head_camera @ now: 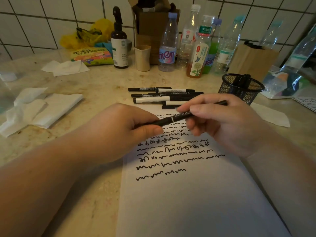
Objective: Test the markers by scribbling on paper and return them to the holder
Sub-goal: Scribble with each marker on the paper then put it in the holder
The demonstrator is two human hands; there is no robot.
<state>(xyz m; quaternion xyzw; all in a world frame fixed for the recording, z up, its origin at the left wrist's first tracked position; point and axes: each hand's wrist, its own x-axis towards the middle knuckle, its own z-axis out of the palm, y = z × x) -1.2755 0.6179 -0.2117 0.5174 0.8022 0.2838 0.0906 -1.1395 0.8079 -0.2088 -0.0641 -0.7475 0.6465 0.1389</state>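
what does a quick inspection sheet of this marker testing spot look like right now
surface: beige stone-look counter, stained in spots
job's things: black marker held above the paper, which bears rows of black scribbles; loose markers lie at the paper's top edge; mesh holder stands to their right with something dark inside
clutter: crumpled tissues, plastic bottles, brown spray bottle, beige cup, snack packet, cardboard box, plastic bag
hands: left hand and right hand each grip an end of the marker
cables: nothing seen
surroundings: white tiled wall
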